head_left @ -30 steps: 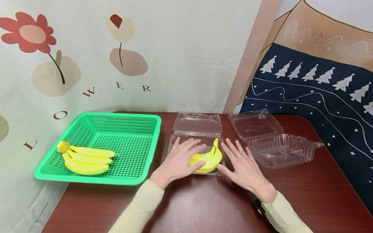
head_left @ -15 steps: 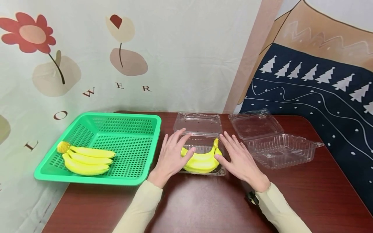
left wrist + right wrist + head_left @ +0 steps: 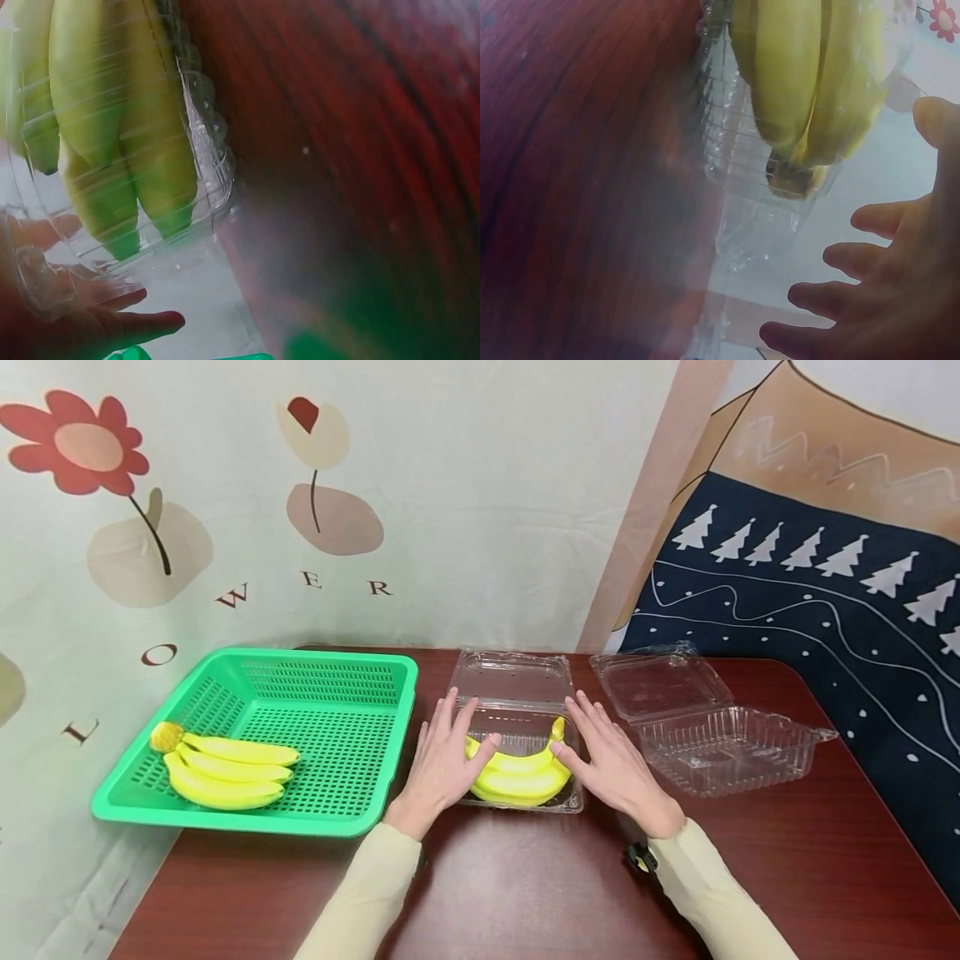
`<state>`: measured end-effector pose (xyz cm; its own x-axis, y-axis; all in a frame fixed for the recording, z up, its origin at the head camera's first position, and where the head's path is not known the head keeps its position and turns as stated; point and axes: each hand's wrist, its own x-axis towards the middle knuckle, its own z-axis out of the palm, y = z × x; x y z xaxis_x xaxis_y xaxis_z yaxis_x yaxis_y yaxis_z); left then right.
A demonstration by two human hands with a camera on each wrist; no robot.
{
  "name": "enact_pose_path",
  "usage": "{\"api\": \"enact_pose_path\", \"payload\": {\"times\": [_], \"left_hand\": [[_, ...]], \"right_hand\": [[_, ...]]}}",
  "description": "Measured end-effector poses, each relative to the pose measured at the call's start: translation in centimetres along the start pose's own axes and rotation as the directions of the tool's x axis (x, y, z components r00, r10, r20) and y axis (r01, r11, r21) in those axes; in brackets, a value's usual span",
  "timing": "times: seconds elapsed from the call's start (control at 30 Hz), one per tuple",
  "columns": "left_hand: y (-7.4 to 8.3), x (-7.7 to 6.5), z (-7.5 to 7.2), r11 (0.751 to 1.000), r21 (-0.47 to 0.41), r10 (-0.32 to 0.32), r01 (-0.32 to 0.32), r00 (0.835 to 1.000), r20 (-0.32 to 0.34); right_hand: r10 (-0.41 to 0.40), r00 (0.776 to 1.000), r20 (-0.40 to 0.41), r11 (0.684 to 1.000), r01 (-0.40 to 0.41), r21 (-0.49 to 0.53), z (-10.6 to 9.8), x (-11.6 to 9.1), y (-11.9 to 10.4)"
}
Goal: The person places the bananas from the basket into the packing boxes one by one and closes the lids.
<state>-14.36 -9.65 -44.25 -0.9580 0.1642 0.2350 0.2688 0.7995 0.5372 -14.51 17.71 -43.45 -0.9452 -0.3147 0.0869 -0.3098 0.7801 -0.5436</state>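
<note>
A bunch of yellow bananas [image 3: 521, 783] lies in the base of a clear plastic clamshell box [image 3: 566, 803], stem end up at the right. The box's lid [image 3: 513, 678] is folded back behind it. My left hand [image 3: 441, 764] is over the left side of the box, fingers extended and thumb toward the bananas. On the right side, my right hand [image 3: 613, 764] has its fingers straight and its thumb near the stem. In the right wrist view the right hand [image 3: 900, 259] holds nothing. Whether the left fingers touch the box wall, I cannot tell.
To the left stands a green plastic basket [image 3: 330, 827] with another banana bunch [image 3: 225, 772] in it. A second clear clamshell box [image 3: 723, 752], lid back, sits at the right. A printed curtain [image 3: 480, 527] hangs behind the brown table [image 3: 510, 885].
My left hand has drawn back to the left from above the bananas, so more of the bunch shows. My right hand has shifted slightly left and up.
</note>
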Motion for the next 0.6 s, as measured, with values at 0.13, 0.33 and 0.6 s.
{"api": "enact_pose_path", "payload": {"times": [0.13, 0.33, 0.6], "left_hand": [[0.1, -0.1, 0.3, 1.0, -0.02, -0.008, 0.009, 1.0, 0.03], [0.7, -0.4, 0.7, 1.0, -0.025, -0.006, 0.007, 0.998, 0.06], [1.2, -0.6, 0.6, 0.999, -0.041, 0.002, 0.0, 0.998, 0.062]], "right_hand": [[0.008, 1.0, 0.0, 1.0, -0.008, 0.013, 0.2, 0.2, 0.4], [0.007, 1.0, -0.009, 1.0, -0.006, 0.024, 0.3, 0.4, 0.8], [0.033, 0.999, -0.022, 0.996, -0.031, 0.078, 0.0, 1.2, 1.4]]}}
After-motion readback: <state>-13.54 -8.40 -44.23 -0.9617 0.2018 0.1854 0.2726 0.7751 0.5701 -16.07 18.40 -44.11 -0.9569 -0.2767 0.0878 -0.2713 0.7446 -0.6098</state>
